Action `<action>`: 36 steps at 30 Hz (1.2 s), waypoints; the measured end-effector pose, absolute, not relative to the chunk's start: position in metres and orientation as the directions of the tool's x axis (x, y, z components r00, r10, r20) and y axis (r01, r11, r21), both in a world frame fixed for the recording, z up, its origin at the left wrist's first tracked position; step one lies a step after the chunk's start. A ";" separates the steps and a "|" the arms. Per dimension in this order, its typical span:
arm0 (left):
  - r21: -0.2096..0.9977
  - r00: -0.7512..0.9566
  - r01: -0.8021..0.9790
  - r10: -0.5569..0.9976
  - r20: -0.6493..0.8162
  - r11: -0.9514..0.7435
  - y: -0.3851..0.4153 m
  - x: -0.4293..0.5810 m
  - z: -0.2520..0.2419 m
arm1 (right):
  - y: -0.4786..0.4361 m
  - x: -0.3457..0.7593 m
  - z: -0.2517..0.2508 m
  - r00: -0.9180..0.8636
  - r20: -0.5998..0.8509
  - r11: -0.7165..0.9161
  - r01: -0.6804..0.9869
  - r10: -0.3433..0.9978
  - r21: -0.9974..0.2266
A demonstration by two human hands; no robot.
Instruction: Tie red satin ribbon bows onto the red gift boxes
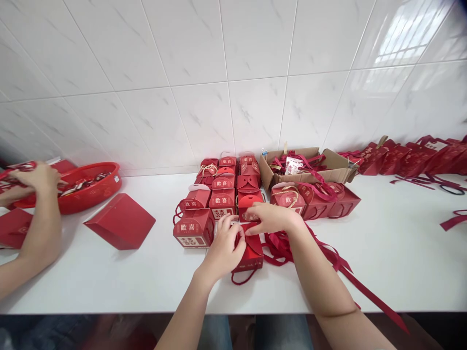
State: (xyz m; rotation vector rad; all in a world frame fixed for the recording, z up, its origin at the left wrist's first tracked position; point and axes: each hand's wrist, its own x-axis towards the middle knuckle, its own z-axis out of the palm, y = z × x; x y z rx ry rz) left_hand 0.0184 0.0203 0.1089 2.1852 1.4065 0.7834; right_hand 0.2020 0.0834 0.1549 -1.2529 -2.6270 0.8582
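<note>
A small red gift box point(251, 258) stands in front of me on the white table, with a dark red cord handle point(243, 281) looping out at its near side. My left hand point(225, 247) is closed at the box's top left, its curled fingers and thumb on the top flaps. From the right, my right hand point(269, 217) reaches over the same top, fingers bent and tips against the flaps. My fingers partly hide what they pinch there. Behind my hands are rows of red boxes point(193, 228). Dark red ribbon point(279, 248) lies beside the box, under my right forearm.
A cardboard box point(268, 172) of ribbons and tags stands by the tiled wall. Red bags point(404, 158) line the far right. On the left lie a folded red box point(122, 221) and a red basin point(91, 167) of wrapped pieces, where another person's hands point(40, 177) are busy.
</note>
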 end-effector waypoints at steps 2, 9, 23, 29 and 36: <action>0.660 0.304 0.643 0.920 0.247 -0.389 0.023 0.018 0.116 | 0.080 0.203 0.158 -0.724 0.026 0.570 0.520 0.689 -0.636; 0.705 0.177 0.571 0.901 0.396 -0.422 0.021 0.015 0.136 | 0.068 0.196 0.170 -0.676 0.118 0.314 0.176 0.728 -0.933; 0.864 -0.023 0.488 0.988 0.154 -0.123 -0.008 0.000 0.096 | 0.065 0.190 0.166 -0.580 0.239 0.459 0.267 0.779 -0.847; 0.984 -0.148 0.178 0.989 0.027 0.000 -0.010 -0.005 0.084 | 0.066 0.158 0.149 -0.670 0.198 0.630 0.496 0.716 -0.598; 0.992 -0.173 0.126 0.985 0.006 0.016 -0.010 -0.005 0.086 | 0.064 0.146 0.145 -0.649 0.218 0.656 0.571 0.729 -0.493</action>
